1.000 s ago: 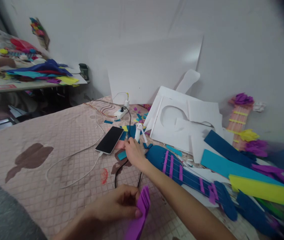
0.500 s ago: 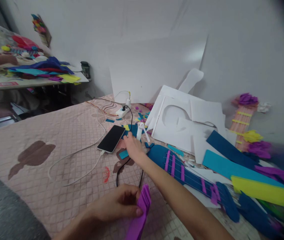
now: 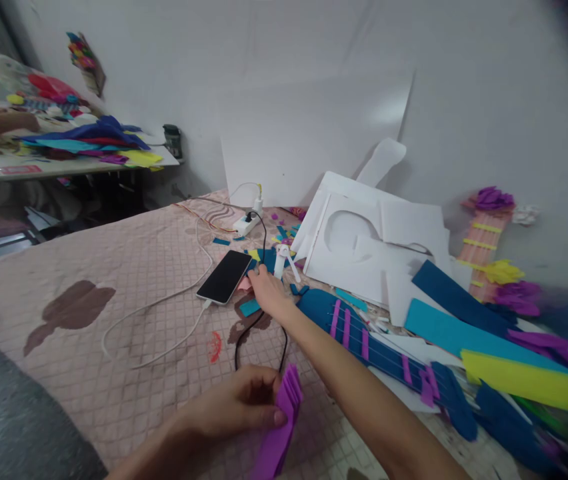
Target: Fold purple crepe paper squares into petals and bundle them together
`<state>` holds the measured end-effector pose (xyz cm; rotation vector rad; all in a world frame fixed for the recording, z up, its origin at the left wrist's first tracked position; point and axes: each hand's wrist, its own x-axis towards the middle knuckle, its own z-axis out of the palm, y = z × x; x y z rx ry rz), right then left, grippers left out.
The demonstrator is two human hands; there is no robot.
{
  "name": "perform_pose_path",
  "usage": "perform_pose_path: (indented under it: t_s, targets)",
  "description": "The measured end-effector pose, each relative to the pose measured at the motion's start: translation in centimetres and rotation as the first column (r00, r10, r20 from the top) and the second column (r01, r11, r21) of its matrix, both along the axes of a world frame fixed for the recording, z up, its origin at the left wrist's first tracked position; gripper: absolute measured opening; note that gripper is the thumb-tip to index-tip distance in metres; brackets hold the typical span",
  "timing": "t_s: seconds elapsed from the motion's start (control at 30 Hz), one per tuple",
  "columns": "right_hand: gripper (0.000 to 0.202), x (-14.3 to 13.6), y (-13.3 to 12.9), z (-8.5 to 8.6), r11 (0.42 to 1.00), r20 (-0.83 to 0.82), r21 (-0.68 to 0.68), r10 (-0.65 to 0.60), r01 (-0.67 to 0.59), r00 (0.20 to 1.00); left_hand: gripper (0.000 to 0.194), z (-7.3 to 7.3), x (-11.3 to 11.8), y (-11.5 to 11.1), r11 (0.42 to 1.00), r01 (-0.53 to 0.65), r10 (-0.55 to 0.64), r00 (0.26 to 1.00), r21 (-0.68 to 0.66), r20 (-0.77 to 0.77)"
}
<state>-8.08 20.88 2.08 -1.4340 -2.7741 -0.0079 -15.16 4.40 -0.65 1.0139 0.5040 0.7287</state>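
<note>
My left hand (image 3: 244,403) pinches a folded strip of purple paper (image 3: 284,420) in several layers between thumb and fingers, above the front of the table. Farther in, my right hand (image 3: 267,288) reaches down beside a black-screened phone (image 3: 225,277), its fingers curled low among paper scraps. What those fingertips grip, if anything, is hidden. A small pink scrap (image 3: 245,285) lies by them, and a teal scrap (image 3: 250,307) is just below the hand. To the right of my right forearm lies a dark blue paper guitar shape (image 3: 321,310) with purple strips across it.
A white cable (image 3: 159,291) runs from the phone; a black cord (image 3: 265,233) leads to a power strip (image 3: 245,225). White cut boards (image 3: 347,243) lean at the wall. Yellow paper (image 3: 524,383) and teal paper (image 3: 464,337) lie right. Another person's arm (image 3: 1,124) rests over a far-left table.
The view has shifted slightly. My right hand stays by the phone, with small finger movement, and the pink scrap beside it shows a slightly different shape. My left hand still holds the purple paper.
</note>
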Motion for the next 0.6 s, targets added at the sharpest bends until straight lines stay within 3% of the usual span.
perform_pose_path:
  t_s: [0.33,0.47,0.6]
  targets:
    - [0.033,0.6,-0.8,0.3,0.999,-0.152,-0.046,0.016,-0.023,0.988,0.03,-0.4,-0.2,-0.2,1.0,-0.018,0.018,1.0,-0.007,-0.015]
    - [0.015,3.4,-1.8,1.0,0.995,-0.296,-0.083,0.027,-0.054,0.955,0.029,-0.1,-0.2,-0.1,1.0,0.011,-0.011,1.0,0.006,-0.027]
    - [0.012,7.8,-3.4,1.1,0.985,-0.479,-0.149,0.004,-0.085,0.878,0.028,0.2,-0.2,0.0,0.999,0.017,-0.015,0.998,0.031,-0.053]
